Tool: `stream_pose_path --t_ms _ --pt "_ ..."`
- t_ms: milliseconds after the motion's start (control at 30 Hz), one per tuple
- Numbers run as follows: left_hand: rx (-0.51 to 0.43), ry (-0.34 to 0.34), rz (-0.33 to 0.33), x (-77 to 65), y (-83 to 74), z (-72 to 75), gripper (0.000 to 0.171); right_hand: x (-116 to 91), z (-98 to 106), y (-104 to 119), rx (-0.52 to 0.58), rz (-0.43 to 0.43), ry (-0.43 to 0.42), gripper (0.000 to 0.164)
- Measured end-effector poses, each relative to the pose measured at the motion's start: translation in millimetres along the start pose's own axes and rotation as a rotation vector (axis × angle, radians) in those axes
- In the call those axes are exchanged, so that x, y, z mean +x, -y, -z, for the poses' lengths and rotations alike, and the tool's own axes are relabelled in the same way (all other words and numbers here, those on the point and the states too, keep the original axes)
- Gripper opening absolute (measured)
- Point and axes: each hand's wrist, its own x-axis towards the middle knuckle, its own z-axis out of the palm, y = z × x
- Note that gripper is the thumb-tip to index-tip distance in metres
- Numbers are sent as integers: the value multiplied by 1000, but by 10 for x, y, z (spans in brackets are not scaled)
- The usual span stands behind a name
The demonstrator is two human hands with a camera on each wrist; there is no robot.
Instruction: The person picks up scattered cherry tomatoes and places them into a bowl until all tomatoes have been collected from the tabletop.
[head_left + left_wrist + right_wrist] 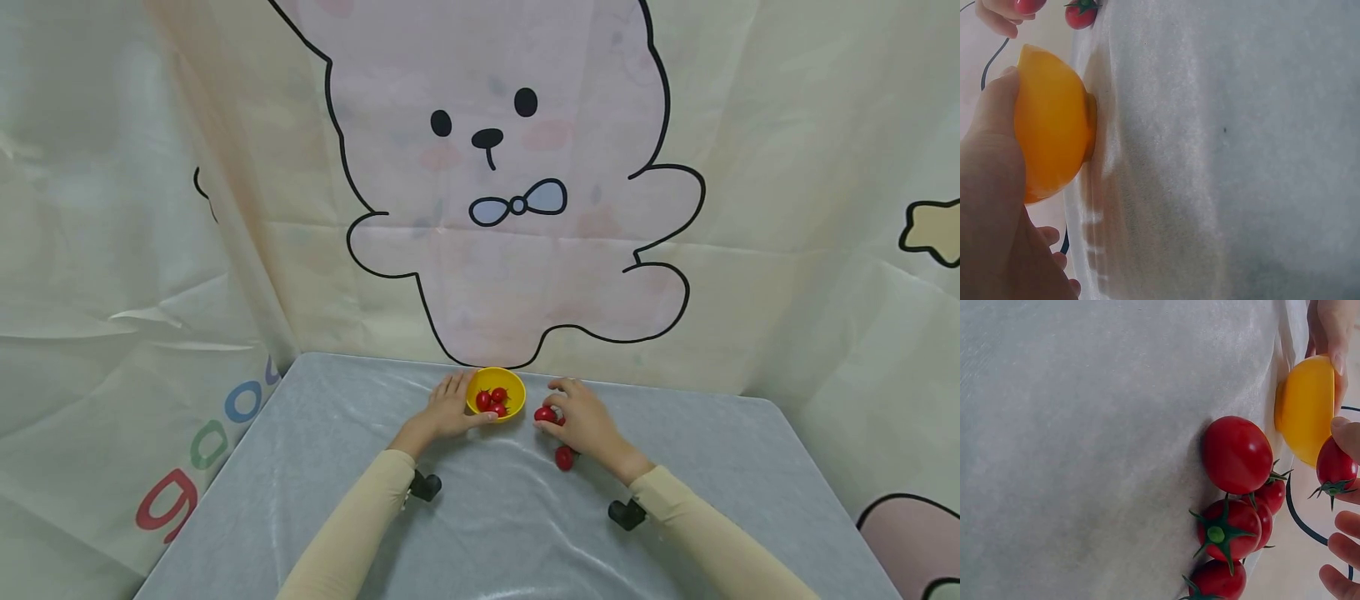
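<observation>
A small yellow bowl (519,387) stands near the table's far edge with several red cherry tomatoes (483,402) inside. My left hand (447,410) holds it from the left, thumb along the near side and fingers around the far side. To the right of the bowl, my right hand (583,422) pinches a cherry tomato (1337,461) between thumb and fingertips, raised off the cloth. Below that hand several more cherry tomatoes (1237,454) lie grouped on the table, some with green stems; the hand partly hides them in the head view.
A grey-white cloth (495,517) covers the table and wrinkles toward the front. Behind it hangs a backdrop curtain (787,317) with a cartoon bear. Dark wrist cameras (627,514) sit under both forearms.
</observation>
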Motion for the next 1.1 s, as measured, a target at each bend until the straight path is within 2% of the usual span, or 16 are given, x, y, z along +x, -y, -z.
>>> stream_pose_path --t_ms 333,667,1100 --pt "17 -3 6 8 -10 -6 102 50 -6 41 14 12 -9 32" --pt "24 -9 4 7 -11 -6 101 166 -3 86 15 -14 33 34" --pt "34 -8 9 22 -5 -11 101 340 38 115 61 71 -1 32"
